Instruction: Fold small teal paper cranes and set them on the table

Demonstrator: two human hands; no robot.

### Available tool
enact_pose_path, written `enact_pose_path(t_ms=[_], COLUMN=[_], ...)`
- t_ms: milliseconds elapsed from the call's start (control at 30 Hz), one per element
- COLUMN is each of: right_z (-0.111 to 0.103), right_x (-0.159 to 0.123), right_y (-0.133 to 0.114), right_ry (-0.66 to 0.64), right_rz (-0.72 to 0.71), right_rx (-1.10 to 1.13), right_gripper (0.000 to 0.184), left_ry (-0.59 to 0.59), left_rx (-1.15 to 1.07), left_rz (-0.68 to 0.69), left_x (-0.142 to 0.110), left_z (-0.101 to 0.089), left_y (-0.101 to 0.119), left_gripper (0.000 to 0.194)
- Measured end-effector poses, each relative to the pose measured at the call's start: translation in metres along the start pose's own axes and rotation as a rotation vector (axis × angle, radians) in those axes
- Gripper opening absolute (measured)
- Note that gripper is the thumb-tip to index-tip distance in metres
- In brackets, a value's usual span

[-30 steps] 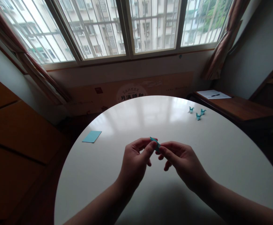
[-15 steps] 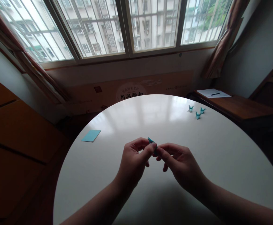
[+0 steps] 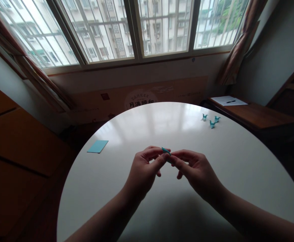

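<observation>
A small folded piece of teal paper (image 3: pixel 165 150) is pinched between both hands above the middle of the table. My left hand (image 3: pixel 147 171) grips it between thumb and forefinger. From the other side my right hand (image 3: pixel 193 168) pinches its lower right part, thumb tip close to the left thumb. Fingers hide much of the paper, so its full shape does not show. Three teal origami birds, one of them the nearest bird (image 3: pixel 212 124), stand at the far right of the table. Toward the left edge lies a flat stack of square teal paper (image 3: pixel 98 146).
The round white table (image 3: pixel 91 201) fills the foreground. Beyond its right edge, a wooden desk (image 3: pixel 270 116) bears a white sheet (image 3: pixel 222 100) with a pen on it. A barred window and curtains are behind, with an orange cabinet (image 3: pixel 15 144) on the left.
The right hand has risen slightly, and its fingers have shifted on the paper. The folded paper now lies at a flatter angle between the fingertips.
</observation>
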State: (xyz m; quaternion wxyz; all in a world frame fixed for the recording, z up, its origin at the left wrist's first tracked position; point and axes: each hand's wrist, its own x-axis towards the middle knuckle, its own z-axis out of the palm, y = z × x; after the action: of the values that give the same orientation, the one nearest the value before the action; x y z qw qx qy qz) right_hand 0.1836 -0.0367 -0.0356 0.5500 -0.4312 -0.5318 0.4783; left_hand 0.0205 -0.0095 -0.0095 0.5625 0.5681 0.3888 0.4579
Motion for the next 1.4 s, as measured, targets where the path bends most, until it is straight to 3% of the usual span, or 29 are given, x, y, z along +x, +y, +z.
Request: enact_pose_path(t_ms=[100, 267, 467, 633, 800, 1000, 1167, 1400], right_z=[0.000, 0.003, 0.000, -0.007, -0.009, -0.005, -0.001, 0.003], right_x=[0.000, -0.001, 0.001, 0.003, 0.004, 0.002, -0.002, -0.002], right_y=[0.000, 0.000, -0.001, -0.001, -0.002, -0.002, 0.000, -0.003], right_ry=[0.029, 0.075, 0.004, -0.112, -0.128, -0.057, -0.017, -0.015], right_rz=[-0.013, -0.016, 0.037, 0.008, -0.009, 0.008, 0.032, 0.026], right_rx=[0.041, 0.055, 0.059, 0.033, -0.047, 0.045, 0.126, 0.110], right_gripper=[0.022, 0.021, 0.028, 0.022, 0.020, 0.017, 0.014, 0.016], left_ry=[0.037, 0.023, -0.012, -0.110, -0.134, -0.056, -0.033, 0.017], left_rx=[-0.011, 0.132, 0.161, 0.199, 0.268, 0.370, 0.321, 0.367], left_rz=[-0.015, 0.019, 0.056, 0.026, 0.014, 0.097, 0.091, 0.157], left_x=[-0.001, -0.003, -0.004, 0.000, 0.004, 0.002, -0.001, -0.005], left_z=[0.000, 0.001, -0.001, -0.008, -0.014, -0.012, -0.006, 0.000], left_y=[0.001, 0.004, 0.008, 0.013, 0.014, 0.011, 0.009, 0.011], left_gripper=[0.036, 0.022, 0.017, 0.011, 0.013, 0.015, 0.018, 0.005])
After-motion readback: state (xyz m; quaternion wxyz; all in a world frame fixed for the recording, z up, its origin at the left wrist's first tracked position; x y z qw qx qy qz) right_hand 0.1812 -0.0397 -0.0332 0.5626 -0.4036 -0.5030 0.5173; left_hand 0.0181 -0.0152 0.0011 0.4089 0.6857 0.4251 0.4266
